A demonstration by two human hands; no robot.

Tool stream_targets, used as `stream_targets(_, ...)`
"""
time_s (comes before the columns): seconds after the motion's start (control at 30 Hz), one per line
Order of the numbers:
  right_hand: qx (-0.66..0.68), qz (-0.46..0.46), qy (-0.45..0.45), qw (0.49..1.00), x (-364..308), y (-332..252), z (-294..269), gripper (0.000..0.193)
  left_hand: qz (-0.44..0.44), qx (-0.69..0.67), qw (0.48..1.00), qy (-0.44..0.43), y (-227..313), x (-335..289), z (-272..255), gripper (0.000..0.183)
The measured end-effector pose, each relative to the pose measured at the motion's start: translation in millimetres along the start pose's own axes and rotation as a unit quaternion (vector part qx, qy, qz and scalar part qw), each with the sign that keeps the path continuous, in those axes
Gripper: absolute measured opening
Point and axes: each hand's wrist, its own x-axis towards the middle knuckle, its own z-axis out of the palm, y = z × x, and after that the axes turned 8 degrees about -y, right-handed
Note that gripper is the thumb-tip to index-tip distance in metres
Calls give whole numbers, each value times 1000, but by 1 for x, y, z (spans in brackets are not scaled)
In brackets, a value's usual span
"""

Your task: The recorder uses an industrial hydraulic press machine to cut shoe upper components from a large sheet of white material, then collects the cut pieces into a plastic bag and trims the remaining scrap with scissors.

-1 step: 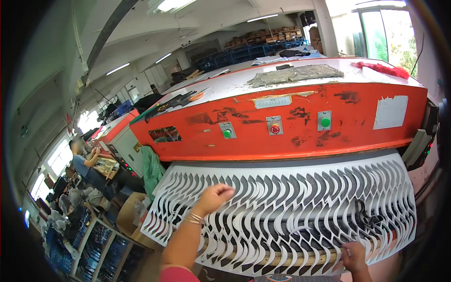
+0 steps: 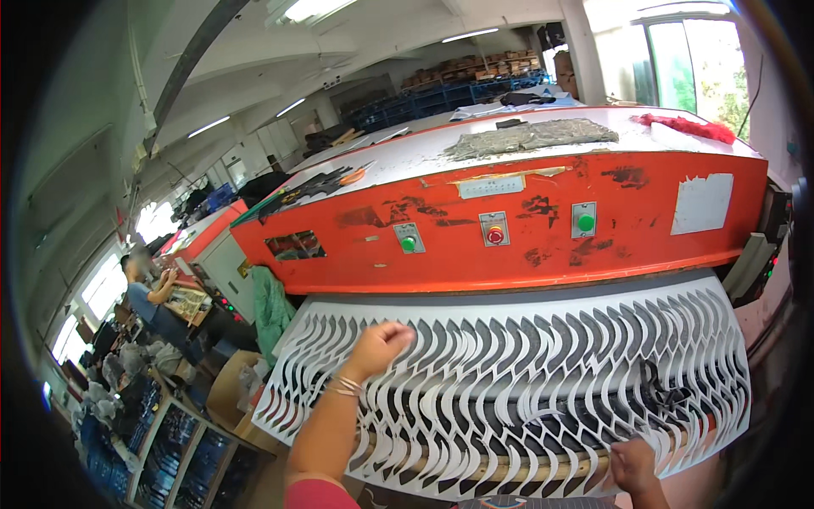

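A wide white sheet (image 2: 712, 297), cut through with rows of curved leaf-shaped openings, lies on the bed in front of the red machine. Dark surface shows through the holes, and thin white strips stay between them. My left hand (image 2: 380, 348), a bangle on its wrist, is over the sheet's left upper part with its fingers closed; what they hold, if anything, is hidden. Close to the near right edge of the sheet, my right hand (image 2: 633, 464) is also closed, its grip hidden. A tangle of black scraps (image 2: 660, 386) lies on the sheet's right part.
The red machine (image 2: 526, 263) spans the far side, with a red button (image 2: 494, 235) and green buttons on its front. A grey cloth (image 2: 534, 136) lies on top. At left are a green cloth (image 2: 271, 310), a shelf rack (image 2: 174, 441) and another person (image 2: 153, 297).
My left hand has shifted slightly left and up over the sheet. My right hand is slightly farther left. The sheet looks unchanged.
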Motion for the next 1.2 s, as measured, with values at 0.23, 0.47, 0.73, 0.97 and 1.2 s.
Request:
stream_targets(0.23,-40,119,-109,986,26,-87,50,4,178,250,912,271,-23,167,-151,13)
stream_targets(0.47,-138,283,-168,934,37,-134,68,16,188,497,777,337,-70,386,-233,21)
stream_targets(0.73,-145,334,-84,928,33,-114,48,18,-67,538,835,95,-44,483,-283,51)
stream_targets(0.97,-89,316,-68,942,28,-83,62,17,29,322,915,240,-30,471,-252,47)
stream_targets(1.2,-89,223,-30,970,13,-31,34,17,296,-68,804,511,-20,435,-237,30)
